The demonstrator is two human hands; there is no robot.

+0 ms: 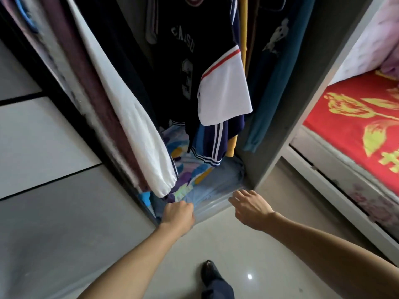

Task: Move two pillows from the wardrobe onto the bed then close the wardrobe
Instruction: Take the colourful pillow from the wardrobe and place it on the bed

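Note:
The wardrobe stands open in front of me, full of hanging clothes. On its floor lies a pillow with a light blue cover and a colourful print, partly hidden under the clothes. My left hand is closed on the pillow's near left corner at the wardrobe's front edge. My right hand hovers with fingers spread at the pillow's near right edge, just above it. The bed with a red and gold cover is at the right. A second pillow cannot be made out.
A grey sliding door panel fills the left. A white sleeve and dark jerseys hang low over the pillow. The wardrobe's grey side wall separates it from the bed. My foot stands on the glossy floor below.

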